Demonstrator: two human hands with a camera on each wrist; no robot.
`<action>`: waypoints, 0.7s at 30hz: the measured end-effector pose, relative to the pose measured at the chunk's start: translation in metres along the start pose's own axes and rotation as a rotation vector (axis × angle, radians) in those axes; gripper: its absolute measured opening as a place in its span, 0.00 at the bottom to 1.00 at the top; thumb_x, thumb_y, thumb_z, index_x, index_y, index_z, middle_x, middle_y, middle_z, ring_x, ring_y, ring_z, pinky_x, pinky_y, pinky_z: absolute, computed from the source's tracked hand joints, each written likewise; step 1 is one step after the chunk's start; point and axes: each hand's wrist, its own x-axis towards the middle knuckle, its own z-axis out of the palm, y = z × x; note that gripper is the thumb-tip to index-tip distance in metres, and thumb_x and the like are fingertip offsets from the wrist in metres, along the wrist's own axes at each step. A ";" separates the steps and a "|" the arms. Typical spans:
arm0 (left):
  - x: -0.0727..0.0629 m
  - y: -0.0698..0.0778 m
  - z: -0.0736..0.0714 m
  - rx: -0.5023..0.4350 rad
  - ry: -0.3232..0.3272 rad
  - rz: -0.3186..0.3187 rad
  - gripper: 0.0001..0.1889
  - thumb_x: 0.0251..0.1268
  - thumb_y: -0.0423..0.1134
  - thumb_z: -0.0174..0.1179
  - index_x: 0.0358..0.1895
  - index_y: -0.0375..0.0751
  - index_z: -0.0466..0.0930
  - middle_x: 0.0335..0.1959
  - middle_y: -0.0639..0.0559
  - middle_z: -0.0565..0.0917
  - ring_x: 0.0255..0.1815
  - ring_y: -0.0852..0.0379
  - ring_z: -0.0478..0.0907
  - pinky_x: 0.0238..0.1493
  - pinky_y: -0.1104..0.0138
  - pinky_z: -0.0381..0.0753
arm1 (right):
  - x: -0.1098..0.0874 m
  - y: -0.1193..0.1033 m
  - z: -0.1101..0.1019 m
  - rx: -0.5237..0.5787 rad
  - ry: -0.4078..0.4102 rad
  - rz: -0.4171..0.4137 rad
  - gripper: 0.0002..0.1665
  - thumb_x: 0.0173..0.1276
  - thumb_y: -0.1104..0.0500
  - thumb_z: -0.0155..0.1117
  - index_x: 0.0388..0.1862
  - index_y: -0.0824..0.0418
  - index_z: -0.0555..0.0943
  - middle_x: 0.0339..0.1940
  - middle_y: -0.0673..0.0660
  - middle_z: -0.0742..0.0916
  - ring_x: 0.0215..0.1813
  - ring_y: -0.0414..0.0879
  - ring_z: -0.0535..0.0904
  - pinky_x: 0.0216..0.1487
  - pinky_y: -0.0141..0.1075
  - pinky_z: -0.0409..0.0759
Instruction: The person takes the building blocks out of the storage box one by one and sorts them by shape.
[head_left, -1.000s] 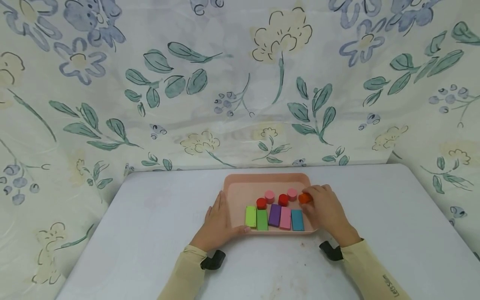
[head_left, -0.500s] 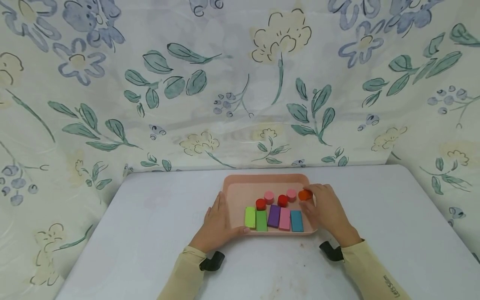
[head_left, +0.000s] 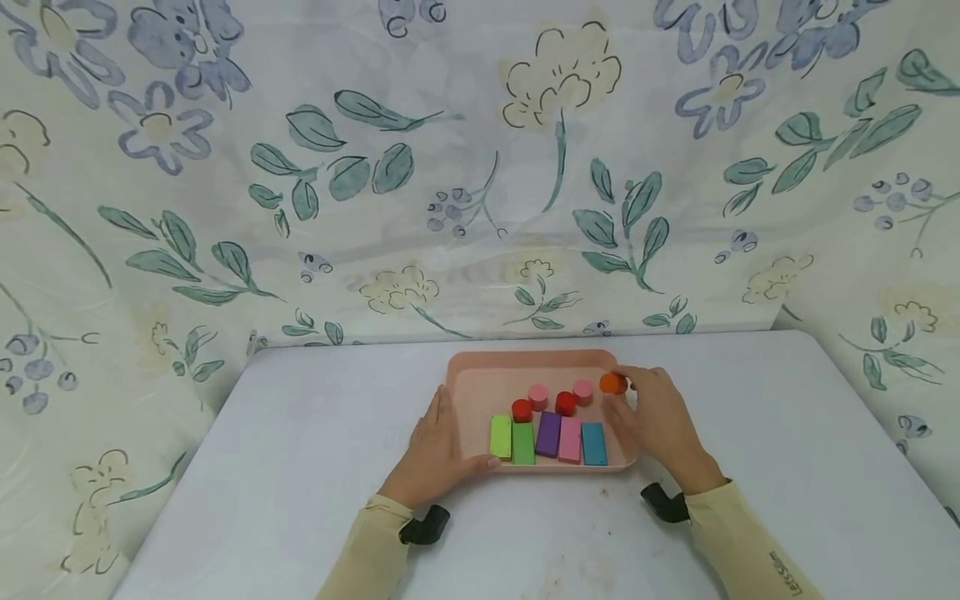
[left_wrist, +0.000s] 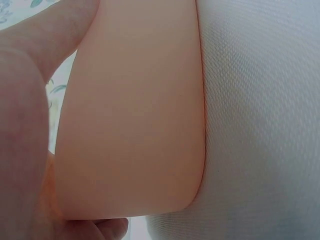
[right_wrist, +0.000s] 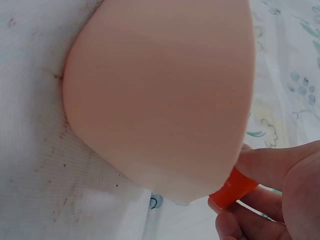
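Note:
A shallow peach-coloured tray (head_left: 472, 358) lies on the table. My left hand (head_left: 431, 454) rests against its left side, fingers straight, thumb on the near rim; in the left wrist view the tray's outer wall (left_wrist: 130, 110) fills the middle. My right hand (head_left: 660, 425) pinches an orange cylinder block (head_left: 610, 383) between thumb and fingers, over the tray's right side. The right wrist view shows this orange block (right_wrist: 232, 191) partly behind the tray wall. Nearest to it in the tray are a pink cylinder (head_left: 582, 392) and a blue rectangular block (head_left: 594, 443).
Along the tray's near side lie lime (head_left: 501, 437), green (head_left: 523, 443), purple (head_left: 548, 435) and pink (head_left: 570, 439) rectangular blocks. Behind them are two red cylinders (head_left: 566, 403) and another pink one (head_left: 537, 396). A floral cloth (head_left: 465, 208) hangs behind the white table (head_left: 322, 392).
My right hand has lifted or shifted the orange cylinder slightly toward the tray's far right corner, tilting it. The left hand and the other blocks have kept their places.

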 end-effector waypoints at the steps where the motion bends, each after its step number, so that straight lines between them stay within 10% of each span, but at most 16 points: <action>1: 0.000 0.000 0.000 0.000 0.000 -0.004 0.69 0.51 0.68 0.69 0.79 0.26 0.36 0.81 0.30 0.42 0.79 0.33 0.47 0.74 0.41 0.54 | 0.000 0.000 0.000 0.002 0.005 0.003 0.26 0.68 0.59 0.70 0.62 0.70 0.78 0.49 0.64 0.85 0.52 0.58 0.74 0.53 0.52 0.81; 21: 0.001 -0.001 0.001 0.006 0.009 -0.007 0.69 0.50 0.69 0.69 0.79 0.26 0.37 0.81 0.30 0.43 0.79 0.32 0.48 0.74 0.41 0.56 | 0.004 0.012 -0.001 0.002 0.050 0.007 0.26 0.71 0.58 0.68 0.62 0.72 0.76 0.47 0.66 0.84 0.49 0.60 0.76 0.50 0.51 0.81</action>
